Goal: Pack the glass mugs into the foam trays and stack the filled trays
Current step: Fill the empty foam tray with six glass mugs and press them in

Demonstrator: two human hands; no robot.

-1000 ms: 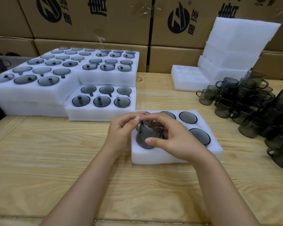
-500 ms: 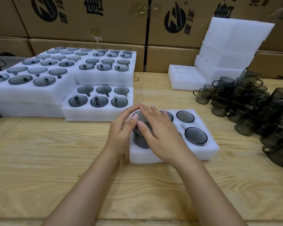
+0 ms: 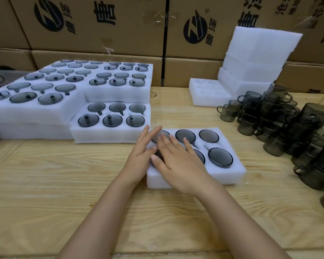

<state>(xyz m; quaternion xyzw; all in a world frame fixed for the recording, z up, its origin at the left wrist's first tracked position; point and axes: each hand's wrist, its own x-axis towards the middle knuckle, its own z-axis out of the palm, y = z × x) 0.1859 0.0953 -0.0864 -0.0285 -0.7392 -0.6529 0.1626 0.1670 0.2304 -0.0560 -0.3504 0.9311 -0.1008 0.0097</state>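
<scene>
A pale, grainy wooden table carries stacked white foam trays far left, their round pockets holding smoky glass mugs. Loose mugs crowd the right edge. On the near tray, the left hand and right hand lie flat with straight fingers, pressing the near-left mug and grasping nothing. A wide strip of wood separates this tray from the near edge.

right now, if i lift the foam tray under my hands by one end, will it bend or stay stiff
Probably fairly stiff: the foam tray is a thick block, and the filled trays at the left stack without sagging. Likely heavier than foam suggests, since glass mugs sit in its pockets. The mugs sit sunk flush, so they seem unlikely to tip.
</scene>
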